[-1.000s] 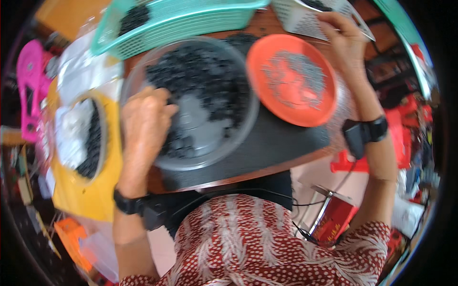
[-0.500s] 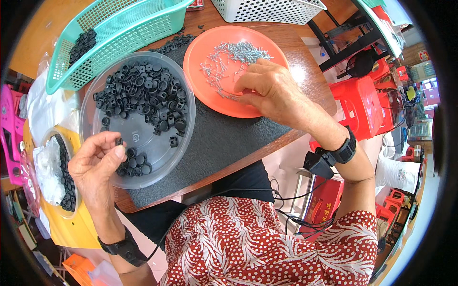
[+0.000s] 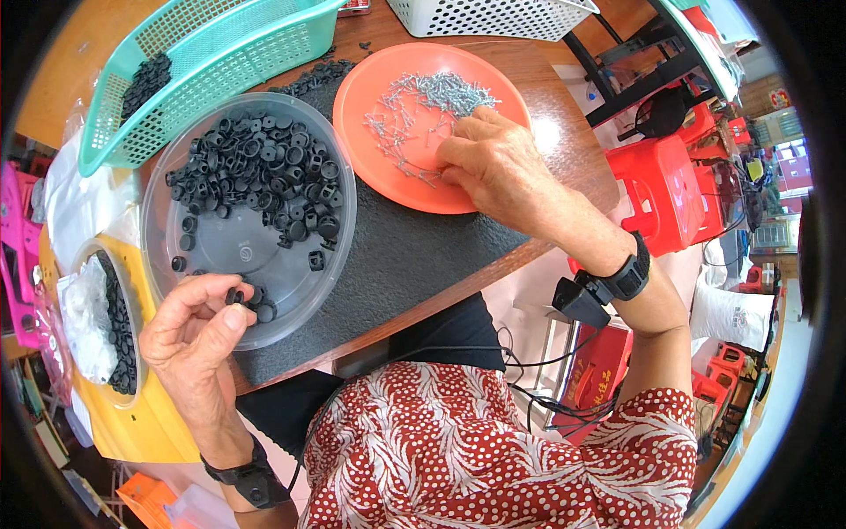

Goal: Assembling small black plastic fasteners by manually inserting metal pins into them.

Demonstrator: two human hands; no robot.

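Note:
Between the thumb and fingers of my left hand [image 3: 194,339] is a small black plastic cap [image 3: 235,296], pinched above the near-left rim of a clear round tub [image 3: 238,256]. Many similar black caps [image 3: 264,163] are heaped at the tub's far side, with a few near my left fingers. My right hand [image 3: 502,167] reaches over an orange plate [image 3: 370,97], its thumb and fingertips closed together against the plate's surface. What they pinch, if anything, is hidden. Thin silvery metal pins [image 3: 454,93] lie piled and scattered on the plate, just beyond my right fingers.
A green basket [image 3: 211,88] with black parts stands at far left, a white basket [image 3: 493,18] at the back. Loose black bits [image 3: 313,78] lie between tub and plate. A dark mat [image 3: 397,256] covers the table's near part. Red stools [image 3: 656,189] stand right.
My left hand has shifted slightly right and nearer, still pinching the black cap. My right thumb and fingers, which were apart over the plate, have come together.

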